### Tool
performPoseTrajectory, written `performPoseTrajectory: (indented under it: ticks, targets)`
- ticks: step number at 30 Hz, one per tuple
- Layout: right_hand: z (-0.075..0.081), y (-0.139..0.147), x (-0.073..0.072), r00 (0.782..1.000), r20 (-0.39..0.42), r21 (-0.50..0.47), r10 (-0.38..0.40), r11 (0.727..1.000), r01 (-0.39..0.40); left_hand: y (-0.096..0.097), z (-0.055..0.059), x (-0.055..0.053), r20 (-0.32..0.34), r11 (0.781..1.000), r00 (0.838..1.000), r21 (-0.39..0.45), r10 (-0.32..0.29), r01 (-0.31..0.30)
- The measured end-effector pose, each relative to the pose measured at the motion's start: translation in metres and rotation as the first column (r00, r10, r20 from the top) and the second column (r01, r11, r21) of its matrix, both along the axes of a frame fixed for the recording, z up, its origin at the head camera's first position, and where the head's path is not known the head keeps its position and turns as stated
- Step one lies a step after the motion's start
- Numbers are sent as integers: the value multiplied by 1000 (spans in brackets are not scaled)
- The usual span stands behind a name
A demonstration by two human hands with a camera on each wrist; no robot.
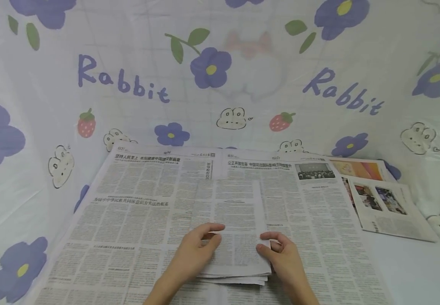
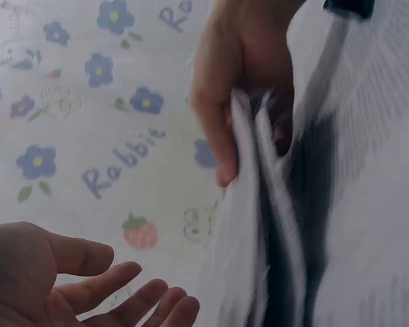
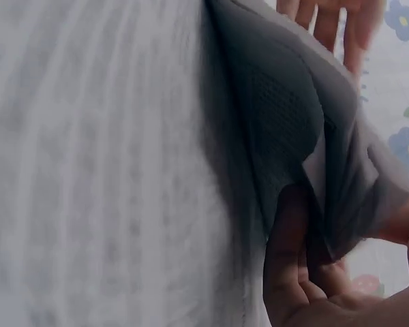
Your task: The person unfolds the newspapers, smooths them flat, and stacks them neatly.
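Observation:
A folded newspaper [image 1: 239, 212], several layers thick with its loose edges toward the near side, lies on a wide spread-out newspaper [image 1: 128, 228]. My right hand [image 1: 282, 254] pinches its right edge between thumb and fingers. In the right wrist view, that hand's fingers [image 3: 286, 266] reach under the layers, which bulge apart. My left hand [image 1: 201, 248] is over the left part of the folded newspaper, thumb and fingers apart and loosely bent. The left wrist view shows the left hand [image 2: 75, 279] holding nothing, with a gap between it and the paper.
Other folded papers with colour photos [image 1: 391, 207] lie at the right, partly beside the spread newspaper. A bare white surface [image 1: 407, 262] shows in front of them. Behind and at the sides hangs a white sheet [image 1: 136, 114] printed with flowers, strawberries and rabbits.

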State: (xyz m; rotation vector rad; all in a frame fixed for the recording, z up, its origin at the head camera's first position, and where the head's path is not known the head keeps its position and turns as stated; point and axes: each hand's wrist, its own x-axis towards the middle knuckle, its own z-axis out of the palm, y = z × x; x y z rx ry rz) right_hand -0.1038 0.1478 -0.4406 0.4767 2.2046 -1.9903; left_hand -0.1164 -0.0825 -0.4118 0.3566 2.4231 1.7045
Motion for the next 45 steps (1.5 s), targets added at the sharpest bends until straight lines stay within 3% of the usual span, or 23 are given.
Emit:
performPoseTrajectory:
  ticks: [6, 10, 15, 24, 33, 45]
  targets:
    - [2, -6, 3, 998, 62, -64, 23, 998, -20, 28, -15, 4, -3, 996, 999, 79, -50, 50]
    - [1, -13, 4, 993, 83, -105, 82, 992, -73, 31, -32, 6, 17, 989, 997, 124, -79, 76]
    - [2, -19, 8, 988, 74, -170, 137, 978, -123, 32, -42, 7, 50, 988, 995, 132, -86, 79]
    - [3, -24, 12, 986, 15, -218, 164, 963, -157, 37, -45, 10, 40, 995, 998, 84, -56, 53]
    - [4, -25, 14, 988, -19, -182, 155, 971, -156, 37, -44, 11, 78, 984, 995, 173, -53, 39]
    - [1, -25, 13, 994, -7, -103, 108, 989, -108, 35, -45, 10, 33, 990, 999, 141, -18, 14]
